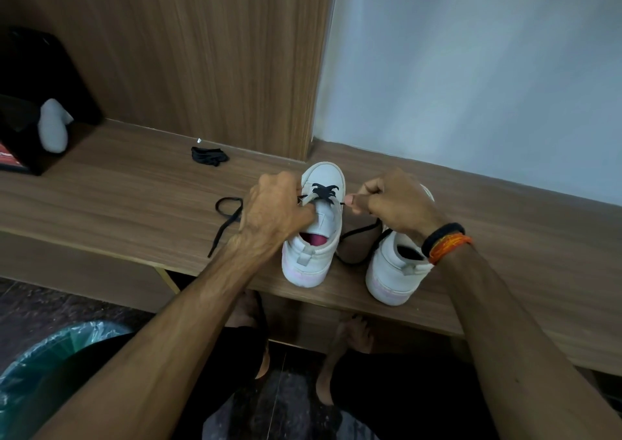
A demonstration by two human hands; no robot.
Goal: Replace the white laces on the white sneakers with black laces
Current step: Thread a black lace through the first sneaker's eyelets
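Two white sneakers stand on the counter [134, 183] — the left sneaker [314, 224] carries one black lace [322, 193] crossed through its front eyelets, the right sneaker [393, 268] sits just beside it. The left hand [274, 209] grips the left sneaker's side and tongue; the right hand [392, 205] pinches the lace's end. A second black lace bundle [209, 155] lies apart, near the wall.
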